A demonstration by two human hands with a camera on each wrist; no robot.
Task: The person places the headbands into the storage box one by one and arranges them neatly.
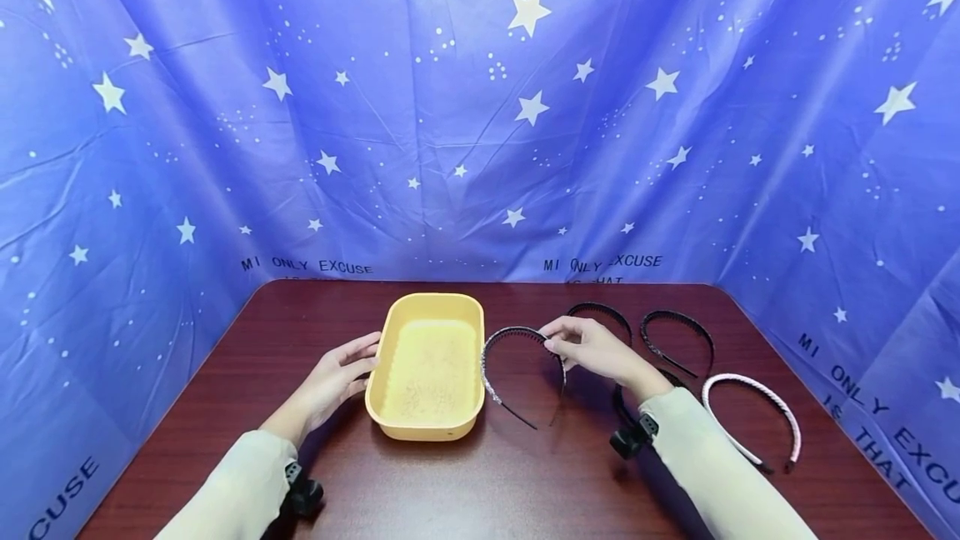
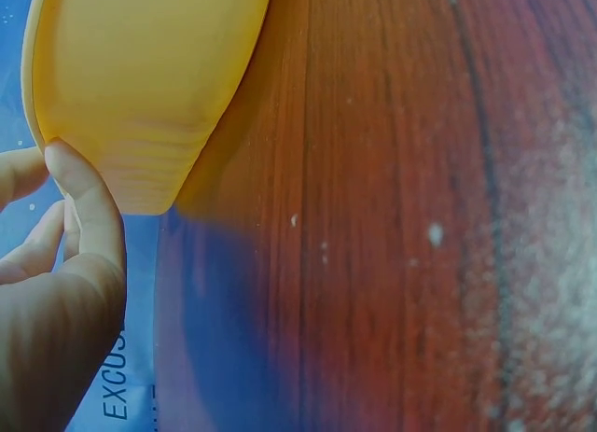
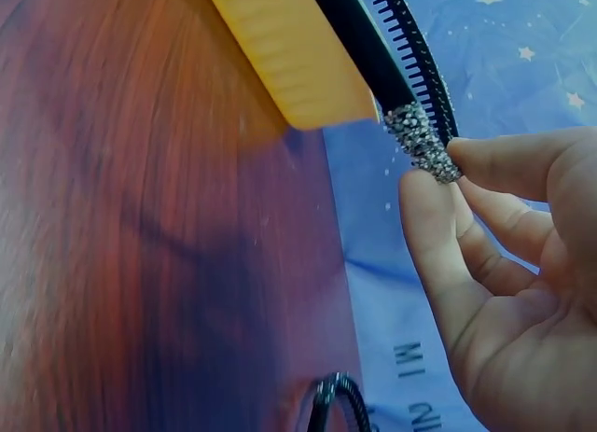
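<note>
My right hand (image 1: 592, 350) pinches a black toothed headband (image 1: 504, 333) between thumb and fingertips. Silver sparkly stones cover part of this band (image 3: 420, 141). In the head view it hangs just right of a yellow plastic basin (image 1: 427, 357), its ends pointing down toward me. My left hand (image 1: 330, 386) touches the basin's left side near the rim, its fingers lightly bent against the outer wall. The left wrist view shows those fingers (image 2: 93, 208) at the basin's edge. No objects show inside the basin.
Right of my right hand lie another black headband (image 1: 678, 315) and a pale pink or white one (image 1: 791, 415). More black headband (image 1: 600, 307) shows behind my right hand, partly hidden. The dark red table (image 1: 420, 494) meets a blue starry curtain (image 1: 427, 190).
</note>
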